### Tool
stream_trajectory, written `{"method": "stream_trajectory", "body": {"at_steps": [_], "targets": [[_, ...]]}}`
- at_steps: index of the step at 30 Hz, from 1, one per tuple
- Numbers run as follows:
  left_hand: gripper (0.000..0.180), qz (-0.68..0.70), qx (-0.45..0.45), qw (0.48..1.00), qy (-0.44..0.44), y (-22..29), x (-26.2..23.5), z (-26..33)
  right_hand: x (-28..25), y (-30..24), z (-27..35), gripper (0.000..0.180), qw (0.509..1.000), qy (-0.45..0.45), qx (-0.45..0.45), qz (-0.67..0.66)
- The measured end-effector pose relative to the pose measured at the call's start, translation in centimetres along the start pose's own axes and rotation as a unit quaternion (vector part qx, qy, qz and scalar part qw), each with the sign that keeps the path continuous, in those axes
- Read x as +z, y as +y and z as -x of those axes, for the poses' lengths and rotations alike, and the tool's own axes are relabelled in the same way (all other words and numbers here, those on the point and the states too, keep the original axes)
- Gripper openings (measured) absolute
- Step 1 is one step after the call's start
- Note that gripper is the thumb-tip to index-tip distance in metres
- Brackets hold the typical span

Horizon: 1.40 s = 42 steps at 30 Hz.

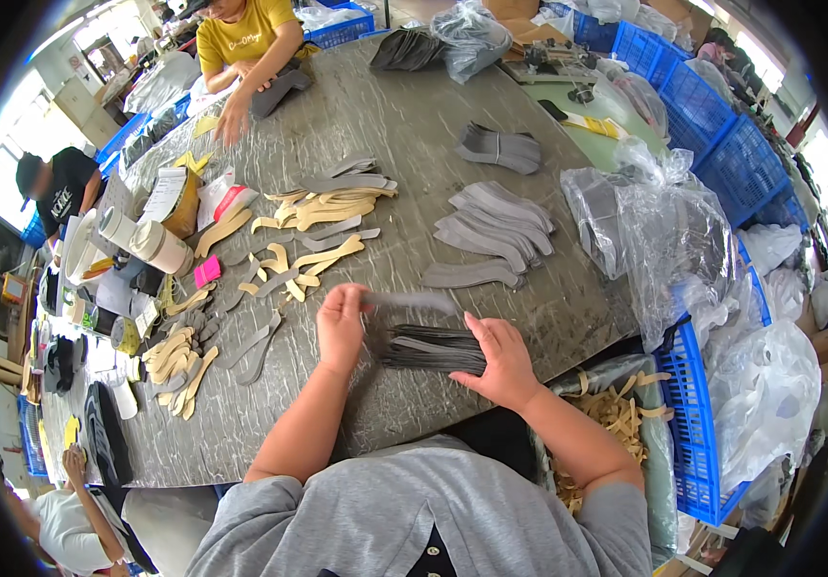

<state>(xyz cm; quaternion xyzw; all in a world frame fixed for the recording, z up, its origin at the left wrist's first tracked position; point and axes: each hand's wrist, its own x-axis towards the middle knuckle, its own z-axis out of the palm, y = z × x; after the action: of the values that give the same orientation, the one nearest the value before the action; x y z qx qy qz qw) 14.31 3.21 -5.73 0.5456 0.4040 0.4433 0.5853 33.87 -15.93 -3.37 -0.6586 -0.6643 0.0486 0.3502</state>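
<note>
My left hand (341,329) pinches one end of a thin grey curved strip (416,301), whose motion blurs it slightly. The strip stretches rightward toward the fingertips of my right hand (498,362). Below it, that right hand grips the right end of a bundle of dark grey strips (431,349), which are stacked on edge just above the table. Beyond my hands lies a fanned pile of grey curved pieces (498,226). Farther back is a banded grey stack (497,149). Left of my left hand are scattered tan strips (322,255) and loose grey strips (258,348).
Everything rests on a dark, streaked table (414,221). To the right are clear plastic bags (668,226) and blue crates (691,413); a bag of tan scraps (616,418) sits by my right arm. A co-worker in yellow (246,43) handles dark pieces at the far left.
</note>
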Motion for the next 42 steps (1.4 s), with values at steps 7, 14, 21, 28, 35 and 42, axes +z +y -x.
{"method": "stream_trajectory", "body": {"at_steps": [7, 14, 21, 28, 35, 42], "targets": [[0.023, -0.305, 0.122, 0.862, -0.386, 1.8, -0.5, -0.1, -1.5, -0.9, -1.1, 0.093, 0.994, 0.016, -0.07, 0.082], [0.035, -0.302, 0.23, 0.858, -0.345, 3.8, 0.5, 3.4, -0.4, -0.8, -0.8, 0.1, 0.998, -0.035, -0.018, 0.038], [0.018, -0.42, 0.312, 0.802, -0.288, 4.7, 0.9, 4.2, 0.8, -0.3, -0.9, 0.104, 1.0, -0.001, -0.005, 0.003], [0.003, -0.341, 0.302, 0.885, -0.101, 1.8, 0.1, -0.5, 1.1, -0.1, -0.5, 0.105, 1.0, 0.004, -0.008, -0.023], [0.024, -0.321, 0.204, 0.843, -0.381, 1.6, 1.2, -0.4, 0.9, 0.2, -1.7, 0.082, 0.999, -0.002, -0.032, 0.02], [0.098, -0.553, 0.283, 0.711, -0.329, 3.4, 1.6, 3.6, 0.6, -1.1, -2.1, 0.082, 0.995, -0.004, 0.054, 0.081]]}}
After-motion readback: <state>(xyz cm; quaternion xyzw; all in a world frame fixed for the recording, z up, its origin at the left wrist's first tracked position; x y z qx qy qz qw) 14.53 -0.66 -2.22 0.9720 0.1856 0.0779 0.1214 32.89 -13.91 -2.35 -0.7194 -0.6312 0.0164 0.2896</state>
